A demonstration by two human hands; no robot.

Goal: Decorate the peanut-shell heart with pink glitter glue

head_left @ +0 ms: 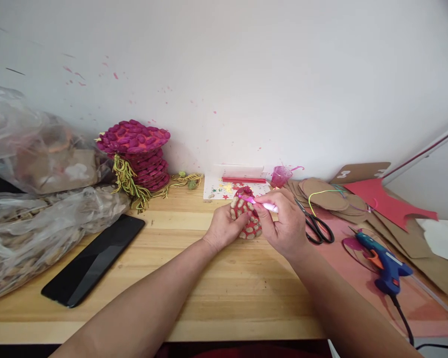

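My left hand (227, 224) is closed on the lower left edge of a red disc (252, 229) covered with peanuts, thumb over its front. Pinched in my right hand (285, 219) is a pink and white paintbrush (268, 206), its tip at the upper part of the disc. Peanuts along the top edge are deep pink, while those lower down are plain tan. Behind the disc lies a white sheet (211, 185) with coloured stars scattered on it. A clear cup smeared with pink paint (281, 175) stands just behind my right hand.
To the left are a stack of magenta peanut discs (136, 154) with yellow yarn, plastic bags (41, 243), and a black phone (95, 258). Scissors (320, 229), brown cardboard circles (323, 195), red paper (390, 199) and a blue glue gun (386, 261) with its cord lie rightward.
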